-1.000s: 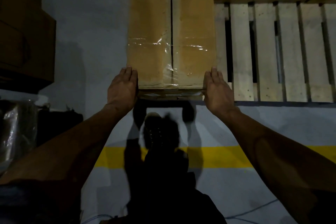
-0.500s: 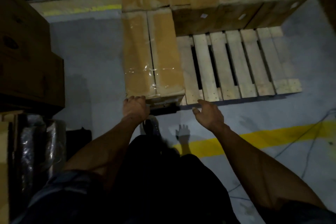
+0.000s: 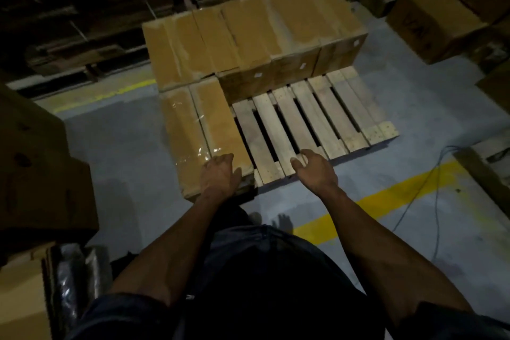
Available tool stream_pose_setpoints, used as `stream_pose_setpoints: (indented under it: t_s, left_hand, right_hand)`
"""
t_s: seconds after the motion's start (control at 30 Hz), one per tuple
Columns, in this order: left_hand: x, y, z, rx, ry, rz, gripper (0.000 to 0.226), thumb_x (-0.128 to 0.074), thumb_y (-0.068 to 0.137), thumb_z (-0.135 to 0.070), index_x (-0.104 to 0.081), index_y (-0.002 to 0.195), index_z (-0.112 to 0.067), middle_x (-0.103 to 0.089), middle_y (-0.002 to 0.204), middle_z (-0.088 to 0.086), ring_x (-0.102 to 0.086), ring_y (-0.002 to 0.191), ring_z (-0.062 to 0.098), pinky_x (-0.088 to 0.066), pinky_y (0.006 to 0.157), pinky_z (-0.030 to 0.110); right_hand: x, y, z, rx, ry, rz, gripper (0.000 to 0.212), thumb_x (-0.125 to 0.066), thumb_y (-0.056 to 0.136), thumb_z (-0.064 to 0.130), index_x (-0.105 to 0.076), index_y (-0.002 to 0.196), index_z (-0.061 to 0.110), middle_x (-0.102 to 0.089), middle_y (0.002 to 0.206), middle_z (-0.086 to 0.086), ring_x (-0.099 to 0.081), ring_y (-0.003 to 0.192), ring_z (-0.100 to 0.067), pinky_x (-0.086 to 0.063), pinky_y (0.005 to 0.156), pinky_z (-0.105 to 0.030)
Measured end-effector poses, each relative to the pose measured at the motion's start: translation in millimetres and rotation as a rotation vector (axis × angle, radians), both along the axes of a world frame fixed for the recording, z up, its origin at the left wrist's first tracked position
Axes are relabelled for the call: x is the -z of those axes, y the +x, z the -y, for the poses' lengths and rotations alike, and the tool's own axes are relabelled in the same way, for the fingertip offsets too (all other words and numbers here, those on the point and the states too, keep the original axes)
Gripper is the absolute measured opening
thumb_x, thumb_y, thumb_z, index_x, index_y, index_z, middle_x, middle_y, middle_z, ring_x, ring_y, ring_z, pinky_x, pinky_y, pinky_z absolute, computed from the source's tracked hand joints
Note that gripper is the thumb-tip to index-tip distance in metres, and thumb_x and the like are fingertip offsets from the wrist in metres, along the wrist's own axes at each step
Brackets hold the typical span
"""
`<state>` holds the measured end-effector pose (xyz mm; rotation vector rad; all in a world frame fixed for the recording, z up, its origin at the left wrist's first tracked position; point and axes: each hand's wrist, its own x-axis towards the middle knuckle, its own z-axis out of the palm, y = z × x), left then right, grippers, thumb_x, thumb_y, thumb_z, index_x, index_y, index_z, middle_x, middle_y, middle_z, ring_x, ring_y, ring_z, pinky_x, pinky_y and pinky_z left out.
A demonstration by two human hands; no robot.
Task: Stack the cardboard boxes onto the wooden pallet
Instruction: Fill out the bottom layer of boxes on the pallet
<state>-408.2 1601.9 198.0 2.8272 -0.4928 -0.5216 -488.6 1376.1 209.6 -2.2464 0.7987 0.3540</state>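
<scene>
Lifting off the near cardboard box [image 3: 204,135], the left hand [image 3: 219,177] (open, like the right hand [image 3: 316,168]) now hovers.

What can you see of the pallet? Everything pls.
The pallet is pale, bare wood, built of parallel slats with dark gaps, lying flat on the grey floor. Taped cardboard boxes cover its far part in a row; one long box lies along its left edge. The near right slats are bare. The left hand is at that box's near end; the right hand, open, hovers over the pallet's near edge, contact unclear.
</scene>
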Motion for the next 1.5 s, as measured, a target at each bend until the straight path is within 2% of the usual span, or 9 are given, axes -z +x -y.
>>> stream_pose_setpoints:
  t_s: [0.13, 0.27, 0.43, 0.57, 0.77, 0.93, 1.07, 1.23, 1.5]
  left_hand:
    - [-8.7, 33.9, 28.9, 0.093, -0.048, 0.015, 0.051, -0.045, 0.1, -0.037, -0.047, 0.141, -0.006, -0.057, 0.135, 0.016, -0.052, 0.122, 0.031, -0.037, 0.1, 0.036]
    - [-9.9, 77.8, 73.4, 0.214, -0.074, 0.012, 0.071, -0.028, 0.089, -0.048, -0.046, 0.143, -0.005, -0.056, 0.137, 0.016, -0.051, 0.125, 0.032, -0.036, 0.102, 0.038]
    - [-7.7, 106.3, 152.7, 0.375, -0.094, 0.009, 0.077, -0.024, 0.089, -0.055, -0.045, 0.144, -0.005, -0.052, 0.142, 0.017, -0.047, 0.132, 0.033, -0.035, 0.108, 0.04]
    - [-6.6, 108.3, 231.7, 0.51, -0.038, -0.029, 0.072, -0.03, 0.092, -0.052, -0.038, 0.148, -0.008, -0.043, 0.151, 0.013, -0.037, 0.14, 0.031, -0.03, 0.113, 0.04]
    - [10.8, 86.6, 376.2, 0.556, -0.075, -0.028, 0.084, -0.02, 0.085, -0.06, -0.046, 0.143, -0.004, -0.052, 0.143, 0.018, -0.046, 0.133, 0.034, -0.036, 0.11, 0.043]
    - [6.9, 62.3, 515.2, 0.532, -0.099, -0.025, 0.089, -0.015, 0.082, -0.062, -0.047, 0.143, -0.005, -0.051, 0.144, 0.017, -0.046, 0.133, 0.034, -0.036, 0.11, 0.044]
    - [-14.9, 52.4, 615.4, 0.53, -0.12, -0.007, 0.077, -0.026, 0.088, -0.055, -0.047, 0.143, -0.005, -0.05, 0.144, 0.017, -0.045, 0.133, 0.034, -0.035, 0.11, 0.043]
    - [-33.4, 60.7, 729.4, 0.554, -0.122, 0.021, 0.073, -0.026, 0.089, -0.051, -0.042, 0.146, -0.008, -0.046, 0.149, 0.013, -0.039, 0.138, 0.032, -0.03, 0.114, 0.041]
    - [-4.9, 108.7, 927.9, 0.57, -0.174, -0.025, 0.076, -0.025, 0.089, -0.052, -0.039, 0.148, -0.007, -0.042, 0.152, 0.014, -0.037, 0.14, 0.031, -0.028, 0.116, 0.04]
  right_hand:
    - [-8.5, 18.6, 20.1, 0.084, 0.008, 0.002, 0.062, -0.053, 0.1, 0.047, -0.041, 0.152, 0.015, -0.047, 0.152, -0.011, -0.045, 0.137, -0.033, -0.043, 0.104, -0.042]
    - [-8.3, 27.9, 50.4, 0.199, -0.029, 0.005, 0.063, -0.054, 0.099, 0.048, -0.041, 0.152, 0.016, -0.045, 0.154, -0.011, -0.042, 0.139, -0.032, -0.041, 0.109, -0.043]
    - [-8.7, 18.7, 104.1, 0.344, -0.033, -0.018, 0.066, -0.053, 0.098, 0.051, -0.039, 0.153, 0.015, -0.044, 0.154, -0.012, -0.039, 0.141, -0.033, -0.038, 0.112, -0.045]
    - [-8.8, 11.1, 164.0, 0.385, -0.056, -0.017, 0.069, -0.053, 0.099, 0.05, -0.036, 0.154, 0.011, -0.042, 0.155, -0.013, -0.037, 0.143, -0.033, -0.037, 0.113, -0.047]
    - [3.5, -16.1, 299.4, 0.441, -0.094, 0.003, 0.066, -0.052, 0.1, 0.05, -0.039, 0.152, 0.012, -0.043, 0.155, -0.01, -0.039, 0.142, -0.03, -0.037, 0.112, -0.041]
    - [-5.7, -39.1, 432.6, 0.444, -0.123, 0.003, 0.059, -0.053, 0.1, 0.047, -0.047, 0.145, 0.009, -0.05, 0.148, -0.012, -0.043, 0.138, -0.031, -0.039, 0.107, -0.041]
    - [-25.7, -46.1, 531.3, 0.437, -0.15, 0.015, 0.065, -0.051, 0.101, 0.048, -0.039, 0.153, 0.012, -0.043, 0.155, -0.01, -0.037, 0.144, -0.029, -0.036, 0.113, -0.042]
    - [-41.1, -36.3, 638.7, 0.461, -0.172, 0.036, 0.067, -0.051, 0.1, 0.05, -0.037, 0.154, 0.013, -0.041, 0.157, -0.009, -0.034, 0.145, -0.028, -0.033, 0.115, -0.042]
    - [-23.5, 15.0, 824.5, 0.488, -0.191, 0.034, 0.069, -0.05, 0.101, 0.049, -0.033, 0.155, 0.01, -0.037, 0.159, -0.011, -0.032, 0.146, -0.029, -0.029, 0.118, -0.04]
